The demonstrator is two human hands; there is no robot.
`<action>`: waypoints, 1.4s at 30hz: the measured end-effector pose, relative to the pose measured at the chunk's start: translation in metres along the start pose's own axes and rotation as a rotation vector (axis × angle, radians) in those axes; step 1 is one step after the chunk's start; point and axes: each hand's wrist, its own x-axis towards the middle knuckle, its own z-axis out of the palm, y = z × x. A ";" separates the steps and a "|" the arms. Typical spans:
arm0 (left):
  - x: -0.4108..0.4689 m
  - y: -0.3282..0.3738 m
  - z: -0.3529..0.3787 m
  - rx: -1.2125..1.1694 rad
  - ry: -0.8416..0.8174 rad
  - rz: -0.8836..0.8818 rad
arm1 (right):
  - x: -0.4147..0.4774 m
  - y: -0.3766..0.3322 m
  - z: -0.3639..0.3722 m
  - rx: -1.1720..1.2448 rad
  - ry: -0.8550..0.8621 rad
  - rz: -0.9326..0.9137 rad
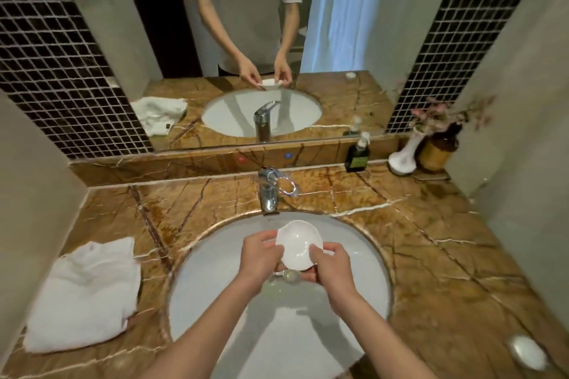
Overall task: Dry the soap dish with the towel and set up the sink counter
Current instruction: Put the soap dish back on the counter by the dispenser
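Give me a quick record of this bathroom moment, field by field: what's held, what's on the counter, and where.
held item: white soap dish, over the sink basin
left hand: grips the dish's left edge
right hand: grips its right edge
towel: white, lying on the counter left of the basin, untouched
faucet: chrome, behind the basin
back right corner: dark pump bottle, white vase with pink flowers
near right: small white object, blurred

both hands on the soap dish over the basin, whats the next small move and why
Probably free the left hand and reach for the white towel lying folded on the counter left of the basin. The white soap dish is held in both hands above the drain, right hand gripping its near edge, and the towel is untouched, so drying cannot start until one hand fetches it.
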 end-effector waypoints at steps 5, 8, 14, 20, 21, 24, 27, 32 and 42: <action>0.004 0.013 0.077 -0.013 0.025 -0.042 | 0.043 -0.022 -0.067 -0.075 -0.058 0.000; 0.013 0.019 0.113 0.009 0.055 -0.053 | 0.072 -0.031 -0.097 -0.134 -0.113 0.050; 0.042 0.027 0.159 0.114 0.116 0.013 | 0.107 -0.043 -0.130 -0.119 -0.187 0.145; 0.054 0.023 0.181 -0.041 0.199 -0.097 | 0.127 -0.054 -0.115 0.168 -0.153 0.238; 0.056 0.021 0.183 -0.053 0.202 -0.109 | 0.129 -0.053 -0.111 0.179 -0.141 0.240; 0.067 0.017 0.184 -0.062 0.235 -0.130 | 0.136 -0.054 -0.100 0.168 -0.122 0.242; 0.085 0.018 0.178 -0.079 0.250 -0.147 | 0.145 -0.056 -0.094 0.115 -0.144 0.257; 0.114 0.027 0.174 -0.024 0.254 -0.153 | 0.179 -0.067 -0.095 -0.198 -0.102 0.206; 0.162 0.040 0.174 0.186 0.245 -0.136 | 0.238 -0.092 -0.095 -0.694 -0.116 -0.039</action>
